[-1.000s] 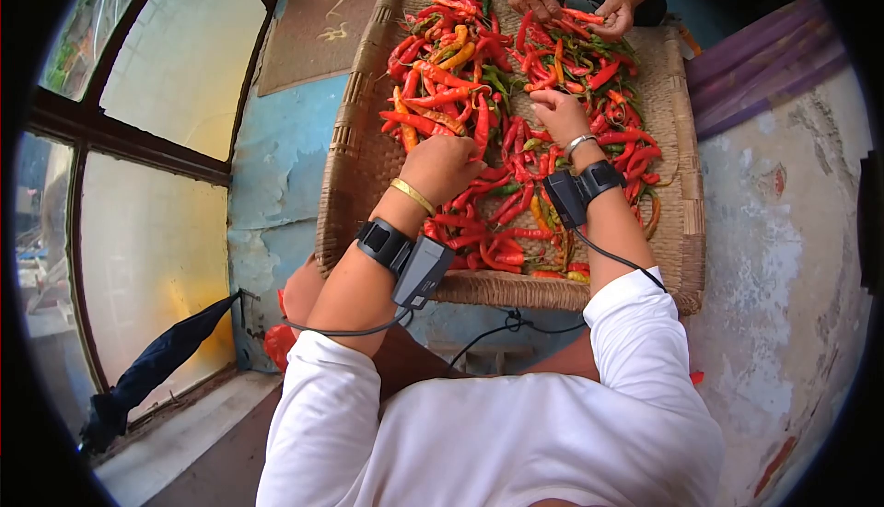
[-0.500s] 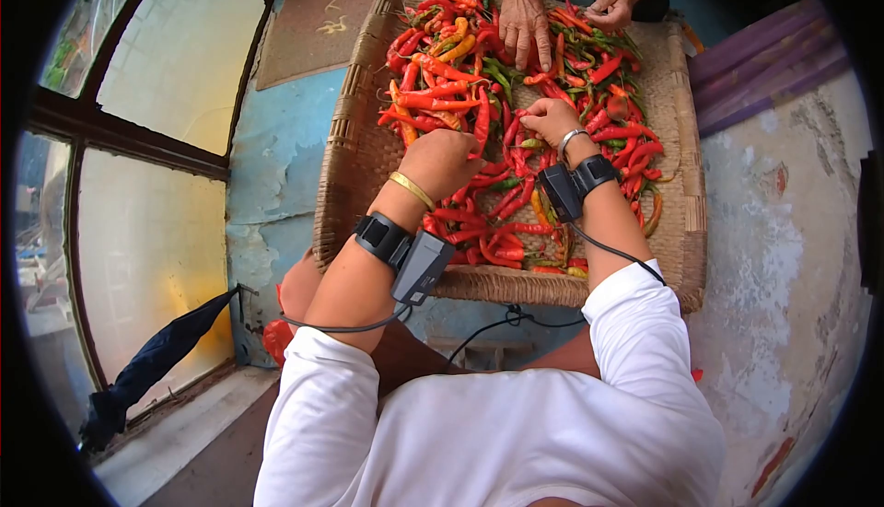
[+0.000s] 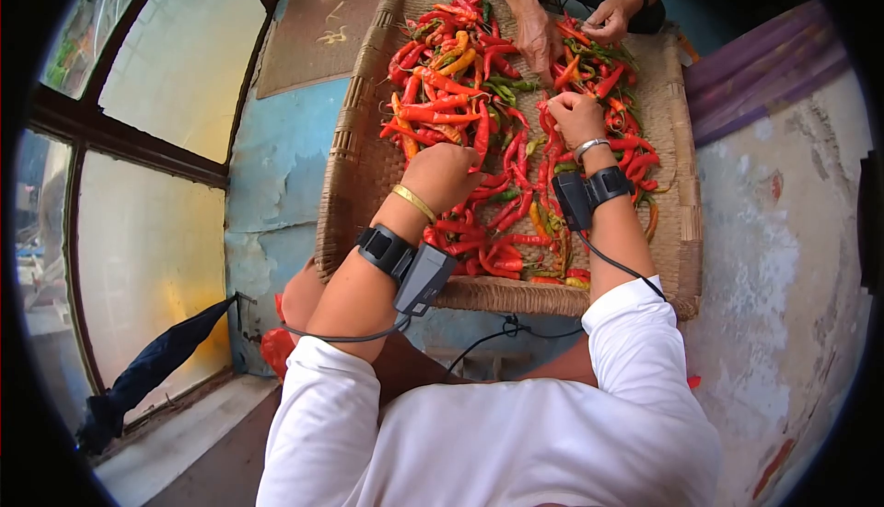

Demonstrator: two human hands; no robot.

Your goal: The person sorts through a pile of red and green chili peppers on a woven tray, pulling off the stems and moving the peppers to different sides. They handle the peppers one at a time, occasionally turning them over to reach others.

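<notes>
A shallow woven basket (image 3: 368, 175) holds a spread of red chili peppers (image 3: 437, 113), with some orange and green ones among them. Over the left part of the peppers is my left hand (image 3: 444, 175), its fingers curled and their tips hidden from view; whether it holds anything does not show. My right hand (image 3: 575, 120), wearing a silver bangle, is pinched at the tip of a red chili pepper (image 3: 550, 143) right of the middle. Black straps with grey boxes sit on both my wrists.
Across the basket, another person's two hands (image 3: 537, 33) (image 3: 611, 19) reach over the peppers. A dark folded umbrella (image 3: 166, 360) leans below the window at left. Purple cloth (image 3: 773, 74) lies at right, and a black cable (image 3: 511, 325) hangs under the basket's near edge.
My right hand has moved to the right, and a red pepper now hangs at its fingertips. My left hand has shifted slightly down. The other person's hand has turned and its fingers drawn together.
</notes>
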